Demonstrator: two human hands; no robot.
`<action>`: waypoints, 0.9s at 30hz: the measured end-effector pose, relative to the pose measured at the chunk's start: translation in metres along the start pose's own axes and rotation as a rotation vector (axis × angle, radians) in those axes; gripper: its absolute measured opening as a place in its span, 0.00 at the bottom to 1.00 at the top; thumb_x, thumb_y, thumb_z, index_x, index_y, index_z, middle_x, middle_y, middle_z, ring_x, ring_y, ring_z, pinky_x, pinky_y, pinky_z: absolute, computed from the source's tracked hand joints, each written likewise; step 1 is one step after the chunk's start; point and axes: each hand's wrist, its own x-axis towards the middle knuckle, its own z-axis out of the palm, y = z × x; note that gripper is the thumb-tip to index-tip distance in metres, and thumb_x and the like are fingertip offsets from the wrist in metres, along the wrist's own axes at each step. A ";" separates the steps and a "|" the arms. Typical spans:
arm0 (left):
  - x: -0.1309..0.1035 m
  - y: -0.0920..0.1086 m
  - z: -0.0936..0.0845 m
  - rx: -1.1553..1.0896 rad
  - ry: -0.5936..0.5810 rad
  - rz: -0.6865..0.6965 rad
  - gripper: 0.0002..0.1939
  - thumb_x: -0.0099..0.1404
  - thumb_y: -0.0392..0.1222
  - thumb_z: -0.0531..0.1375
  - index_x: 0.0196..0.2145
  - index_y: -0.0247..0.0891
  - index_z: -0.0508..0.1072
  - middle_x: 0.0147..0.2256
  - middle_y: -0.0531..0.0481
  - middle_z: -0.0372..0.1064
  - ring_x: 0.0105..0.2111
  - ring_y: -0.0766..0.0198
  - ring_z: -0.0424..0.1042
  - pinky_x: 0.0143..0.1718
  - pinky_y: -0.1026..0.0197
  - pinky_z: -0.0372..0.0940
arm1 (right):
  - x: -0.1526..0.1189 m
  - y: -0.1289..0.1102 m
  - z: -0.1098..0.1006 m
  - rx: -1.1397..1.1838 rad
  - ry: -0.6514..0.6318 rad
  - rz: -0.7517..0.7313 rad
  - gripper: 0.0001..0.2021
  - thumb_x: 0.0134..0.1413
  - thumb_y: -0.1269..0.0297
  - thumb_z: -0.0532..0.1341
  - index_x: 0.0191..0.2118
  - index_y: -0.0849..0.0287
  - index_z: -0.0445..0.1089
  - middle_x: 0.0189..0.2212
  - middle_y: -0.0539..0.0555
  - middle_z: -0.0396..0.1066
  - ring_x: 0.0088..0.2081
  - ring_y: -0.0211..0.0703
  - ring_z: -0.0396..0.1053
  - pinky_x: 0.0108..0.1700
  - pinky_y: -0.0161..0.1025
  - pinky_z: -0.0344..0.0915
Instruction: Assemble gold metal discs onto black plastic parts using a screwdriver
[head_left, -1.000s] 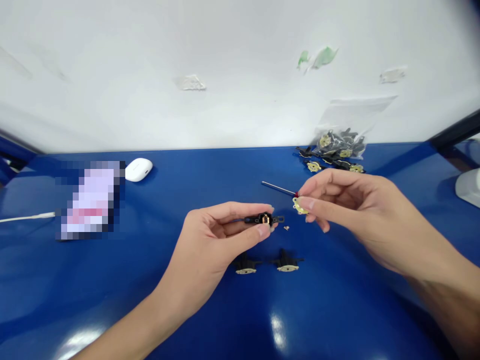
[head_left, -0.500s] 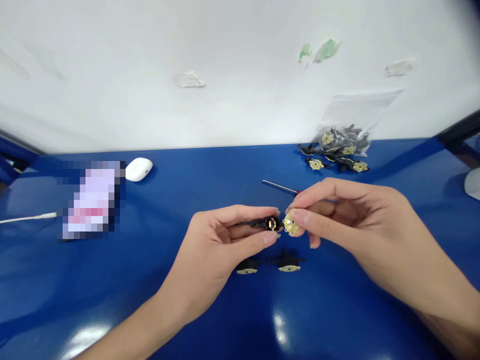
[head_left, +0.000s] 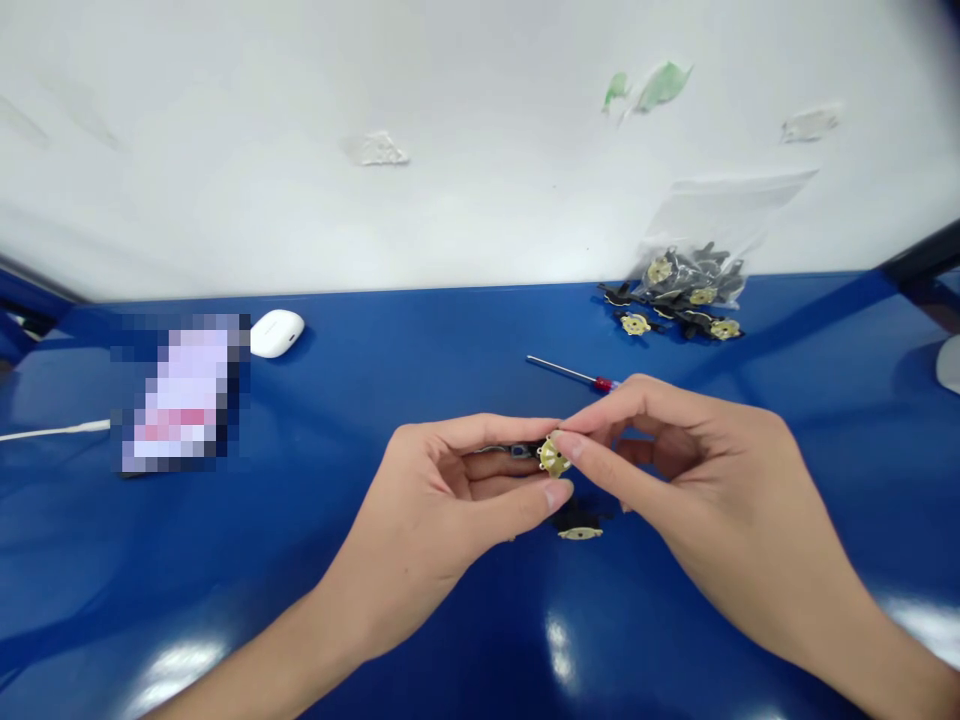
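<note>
My left hand is closed around a small black plastic part, held between thumb and fingers. A round yellowish disc with small tabs on its rim is pinched by my right hand. The disc lies over the right end of the black part, hiding the metal-lined hole there; whether it is seated I cannot tell. Just below the hands, a similar black part with a yellowish disc rests on the blue table. Behind my right hand lies a screwdriver, its handle partly covered.
At the back right, several black parts with yellowish discs lie by a clear plastic bag holding more. A blurred-out phone, a white cable and a white earbud case are at the left. A pale wall stands behind the table.
My right hand has brought the disc leftward from beside the black part to over its end. My left hand now hides another part on the table below.
</note>
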 end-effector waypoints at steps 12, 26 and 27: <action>0.000 -0.001 0.002 0.036 0.059 0.056 0.17 0.66 0.36 0.81 0.52 0.45 0.92 0.50 0.47 0.91 0.52 0.55 0.89 0.52 0.65 0.81 | -0.003 0.001 0.001 -0.070 0.013 -0.067 0.06 0.69 0.61 0.74 0.37 0.42 0.84 0.33 0.42 0.82 0.36 0.36 0.79 0.29 0.28 0.71; -0.002 0.001 0.002 0.030 0.077 0.070 0.13 0.67 0.38 0.81 0.49 0.45 0.92 0.46 0.49 0.92 0.50 0.57 0.90 0.51 0.68 0.81 | -0.003 0.001 -0.001 -0.003 -0.027 0.006 0.09 0.70 0.55 0.73 0.35 0.48 0.81 0.33 0.47 0.81 0.32 0.38 0.74 0.29 0.31 0.71; -0.002 0.001 0.002 0.033 0.076 0.067 0.13 0.68 0.39 0.81 0.49 0.45 0.92 0.46 0.49 0.92 0.50 0.57 0.90 0.51 0.67 0.81 | -0.003 0.001 -0.001 0.007 -0.035 0.013 0.10 0.70 0.54 0.73 0.35 0.48 0.81 0.33 0.47 0.80 0.31 0.37 0.73 0.29 0.31 0.71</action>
